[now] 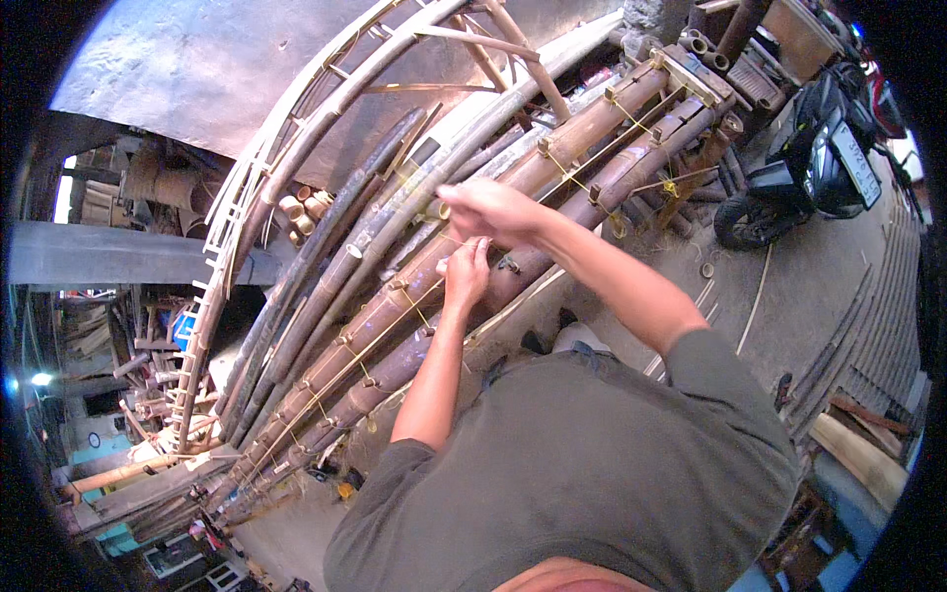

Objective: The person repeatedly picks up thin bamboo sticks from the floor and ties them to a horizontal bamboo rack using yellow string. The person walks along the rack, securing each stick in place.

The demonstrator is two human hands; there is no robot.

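Observation:
Several long brown bamboo poles [582, 133] lie side by side, bound with thin yellow cord [646, 126] looped around small pegs. My left hand [466, 274] is curled against a pole at one of the tie points, fingers closed on the cord. My right hand [493, 209] hovers just above it, its fingers pinched together and pointing left, apparently holding the same cord. The cord between the two hands is too thin to follow.
A curved frame of bent bamboo strips [296, 148] arches over the left side. Cut bamboo ends [304, 205] are stacked behind it. A black motorcycle [809, 148] stands at the upper right on the dirt floor [789, 286]. Loose planks [868, 454] lie at the lower right.

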